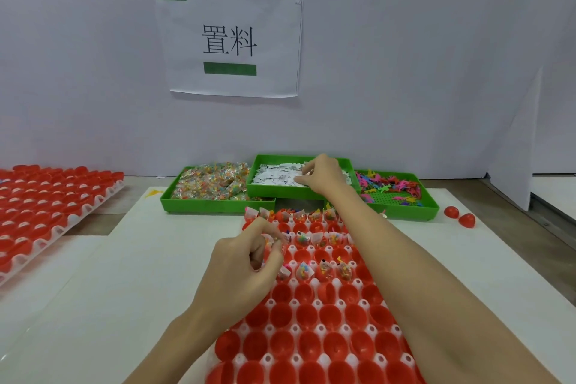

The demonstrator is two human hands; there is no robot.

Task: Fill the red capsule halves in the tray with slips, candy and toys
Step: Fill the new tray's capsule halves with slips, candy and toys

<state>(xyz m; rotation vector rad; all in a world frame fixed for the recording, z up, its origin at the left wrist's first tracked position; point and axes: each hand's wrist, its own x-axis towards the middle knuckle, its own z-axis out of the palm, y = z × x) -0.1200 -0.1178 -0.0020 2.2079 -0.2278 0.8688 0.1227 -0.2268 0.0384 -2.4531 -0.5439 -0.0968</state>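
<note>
Right hand (322, 176) reaches into the middle green bin (265, 188), fingers pinching at the paper slips (274, 176). Left hand (249, 262) hovers over the tray's (311, 285) left edge, fingers curled round small candy packets (269, 243), approx at the 3rd row of red capsule halves (307, 315). Far rows are filled, near rows empty. Best bet: lift one slip only, drop it flat in the next empty half, w/o knocking neighbours.

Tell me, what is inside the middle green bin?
The middle green bin holds a pile of white paper slips. The right hand reaches into it and covers the right part, so what lies under the fingers cannot be seen.
</note>
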